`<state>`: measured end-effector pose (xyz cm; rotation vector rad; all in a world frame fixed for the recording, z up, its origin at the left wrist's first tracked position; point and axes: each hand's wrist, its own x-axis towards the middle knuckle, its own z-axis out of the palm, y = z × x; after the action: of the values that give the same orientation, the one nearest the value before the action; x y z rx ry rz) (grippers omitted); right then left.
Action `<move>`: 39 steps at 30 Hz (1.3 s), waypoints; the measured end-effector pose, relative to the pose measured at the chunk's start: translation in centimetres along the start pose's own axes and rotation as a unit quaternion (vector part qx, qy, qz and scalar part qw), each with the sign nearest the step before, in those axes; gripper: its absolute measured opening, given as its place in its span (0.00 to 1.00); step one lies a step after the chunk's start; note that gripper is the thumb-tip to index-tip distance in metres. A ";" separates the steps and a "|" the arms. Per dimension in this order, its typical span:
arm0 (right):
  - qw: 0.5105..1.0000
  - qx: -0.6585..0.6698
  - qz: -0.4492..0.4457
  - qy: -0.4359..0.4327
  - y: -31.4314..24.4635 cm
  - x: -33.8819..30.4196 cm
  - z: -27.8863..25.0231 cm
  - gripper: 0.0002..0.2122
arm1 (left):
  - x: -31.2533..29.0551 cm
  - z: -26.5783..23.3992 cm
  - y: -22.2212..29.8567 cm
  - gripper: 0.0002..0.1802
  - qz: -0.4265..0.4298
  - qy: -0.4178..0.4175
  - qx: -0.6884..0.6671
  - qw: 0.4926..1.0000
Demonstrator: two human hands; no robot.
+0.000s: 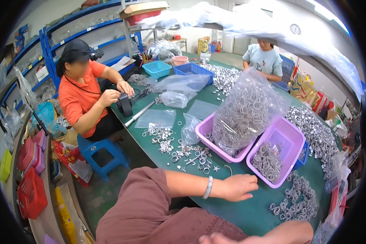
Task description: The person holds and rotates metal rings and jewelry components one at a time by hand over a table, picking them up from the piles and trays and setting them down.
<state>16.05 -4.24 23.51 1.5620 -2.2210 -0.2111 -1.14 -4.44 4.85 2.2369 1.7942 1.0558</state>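
Observation:
My left hand (238, 188), a silver bracelet (208, 187) on its wrist, rests on the green tabletop with fingers loosely stretched and nothing visible in them. Just beyond it lies a thin curved metal piece (230, 170). Close by stands a purple basket (256, 162) with a pile of silvery rings (267, 162) inside. A large clear plastic bag (248, 112) full of rings leans in a second purple basket (203, 136). Low in the picture, over my brown clothing, is my right hand (217, 239); the lower edge cuts it off, hiding most fingers.
Loose rings (297, 199) spread on the right, and a heap of small metal pieces (313, 130) lies behind. Scattered jewellery pieces (191, 156) and flat clear bags (156, 118) lie leftward. A person in orange (85, 89) sits left; another person (264, 59) is across the table.

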 end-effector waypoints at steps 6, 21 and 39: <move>0.969 -0.147 -0.089 0.177 -1.6 1.0 1.8 0.13 | -1.8 -1.1 1.3 0.17 0.002 -0.024 0.002 1.000; 0.869 -0.266 -0.139 0.394 -7.3 1.4 4.2 0.08 | -6.4 -3.5 1.8 0.17 -0.008 -0.016 0.037 0.999; 0.946 -0.294 0.130 0.049 -6.8 -7.1 1.9 0.13 | -10.6 -6.4 4.3 0.16 -0.025 -0.031 0.119 0.992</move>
<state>23.19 -0.30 17.59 0.9309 -2.0023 -0.6340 -1.88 -17.33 6.92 2.3080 2.0337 0.7911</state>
